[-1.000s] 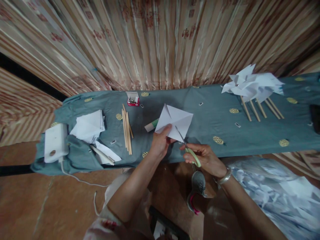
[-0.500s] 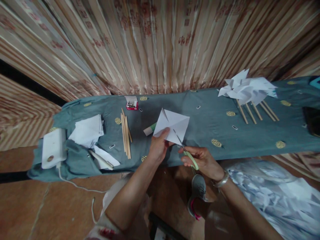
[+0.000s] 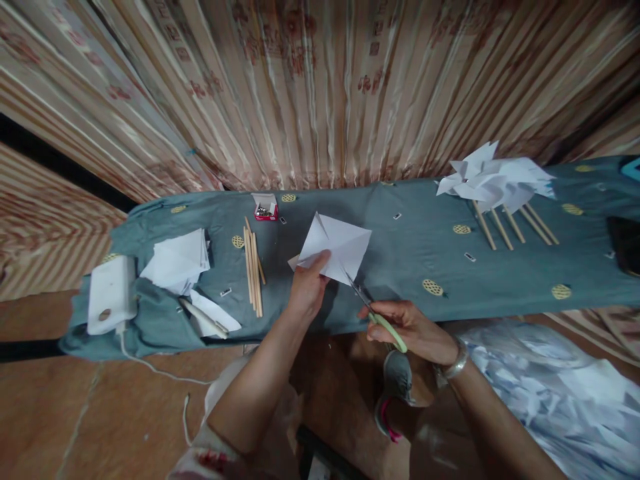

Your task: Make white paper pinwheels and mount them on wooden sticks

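Observation:
A white square sheet of paper (image 3: 345, 241) with a slit at its far left corner is pinched in my left hand (image 3: 309, 287), thumb on top. My right hand (image 3: 405, 327) grips a pair of scissors (image 3: 383, 323) with light green handles. Their blades point up and left, with the tips at the paper's near corner. Partly hidden under the sheet, a pale flat piece (image 3: 293, 263) pokes out at the left. Several wooden sticks (image 3: 253, 270) lie left of my hands, and a small red box (image 3: 265, 208) of metal pins stands open behind them.
Paper pinwheels (image 3: 495, 177) on sticks lie at the back right. On the left are a stack of white paper (image 3: 177, 260), a pen (image 3: 203, 317) and a white corded device (image 3: 112, 297). A clear bag (image 3: 560, 387) full of paper pieces sits at lower right. Behind the cloth-covered table (image 3: 400, 260) hangs a curtain.
My left hand and the paper have shifted slightly left. The scissors have drawn back toward the paper's near corner, and my right hand has moved a little right and down.

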{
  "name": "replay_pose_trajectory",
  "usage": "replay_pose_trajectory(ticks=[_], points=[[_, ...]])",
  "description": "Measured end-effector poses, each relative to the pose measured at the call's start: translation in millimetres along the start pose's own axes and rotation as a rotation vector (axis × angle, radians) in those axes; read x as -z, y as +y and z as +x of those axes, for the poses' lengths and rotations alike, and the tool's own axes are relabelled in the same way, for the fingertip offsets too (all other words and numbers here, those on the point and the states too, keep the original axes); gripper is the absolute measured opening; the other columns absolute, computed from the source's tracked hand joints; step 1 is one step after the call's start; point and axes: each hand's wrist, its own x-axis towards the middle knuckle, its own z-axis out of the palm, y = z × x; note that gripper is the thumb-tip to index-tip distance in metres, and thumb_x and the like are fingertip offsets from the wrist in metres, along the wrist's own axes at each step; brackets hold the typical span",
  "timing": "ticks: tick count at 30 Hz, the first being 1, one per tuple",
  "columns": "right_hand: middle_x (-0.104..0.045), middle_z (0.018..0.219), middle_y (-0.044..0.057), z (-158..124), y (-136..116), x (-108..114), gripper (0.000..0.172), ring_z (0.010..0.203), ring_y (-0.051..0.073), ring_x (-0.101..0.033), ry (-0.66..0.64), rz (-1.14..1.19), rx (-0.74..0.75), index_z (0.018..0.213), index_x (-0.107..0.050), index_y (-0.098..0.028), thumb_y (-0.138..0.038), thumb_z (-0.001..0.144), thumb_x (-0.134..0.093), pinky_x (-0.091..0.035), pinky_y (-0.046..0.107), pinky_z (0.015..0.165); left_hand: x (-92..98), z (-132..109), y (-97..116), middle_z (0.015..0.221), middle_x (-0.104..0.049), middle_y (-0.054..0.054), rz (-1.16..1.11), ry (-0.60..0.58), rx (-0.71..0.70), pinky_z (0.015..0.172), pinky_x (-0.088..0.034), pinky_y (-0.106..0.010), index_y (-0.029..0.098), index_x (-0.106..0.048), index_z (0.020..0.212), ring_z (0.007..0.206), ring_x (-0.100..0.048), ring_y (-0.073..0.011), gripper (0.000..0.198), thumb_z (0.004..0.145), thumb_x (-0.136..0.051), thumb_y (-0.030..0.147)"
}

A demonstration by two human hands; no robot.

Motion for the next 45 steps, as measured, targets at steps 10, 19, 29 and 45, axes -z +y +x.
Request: replay_pose_trajectory(ticks=[10, 19, 29, 45], points=[[-0.065, 0.064, 0.003, -21.6, -7.4, 37.0, 0.049, 0.054, 0.013, -0.056, 0.355, 0.143, 0.261, 0.092, -0.07, -0.018, -0.057, 0.063, -0.076, -0.046, 0.026, 0.054, 8.5, 3.2, 6.4, 0.083, -0.074, -0.004, 0.11, -0.061, -0.095, 0.078, -0.051, -0.03, 0.015, -0.071, 0.082, 0.082, -0.068, -0.0193, 0.033, 0.053, -0.083, 0.024], [-0.068, 0.077, -0.002, 0.4, -10.9, 21.2, 0.047, 0.064, 0.012, -0.059, 0.584, 0.056, 0.335, 0.095, -0.064, -0.023, -0.037, 0.056, -0.085, -0.047, 0.022, 0.056, 9.6, -2.1, -8.1, 0.063, -0.07, 0.0, 0.598, -0.254, 0.025, 0.06, -0.045, -0.026, 0.014, -0.071, 0.063, 0.057, -0.058, -0.0142, 0.021, 0.049, -0.079, 0.027], [-0.058, 0.06, -0.008, 11.1, -12.9, 12.4, 0.04, 0.051, 0.007, -0.046, 0.818, 0.212, 0.342, 0.08, -0.062, -0.02, -0.036, 0.05, -0.084, -0.042, 0.022, 0.05, 3.5, -8.8, -12.1, 0.073, -0.07, -0.007, 0.301, -0.333, 0.168, 0.064, -0.049, -0.03, 0.012, -0.072, 0.075, 0.067, -0.063, -0.0187, 0.044, 0.061, -0.075, 0.054], [-0.064, 0.067, -0.002, 17.2, -12.0, -3.3, 0.042, 0.06, 0.013, -0.056, 0.706, 0.109, 0.333, 0.09, -0.064, -0.02, -0.05, 0.065, -0.076, -0.045, 0.026, 0.056, -6.1, -8.1, -22.4, 0.09, -0.073, -0.008, 0.346, -0.111, -0.158, 0.085, -0.052, -0.038, 0.013, -0.069, 0.085, 0.086, -0.067, -0.0227, 0.036, 0.053, -0.081, 0.024]])
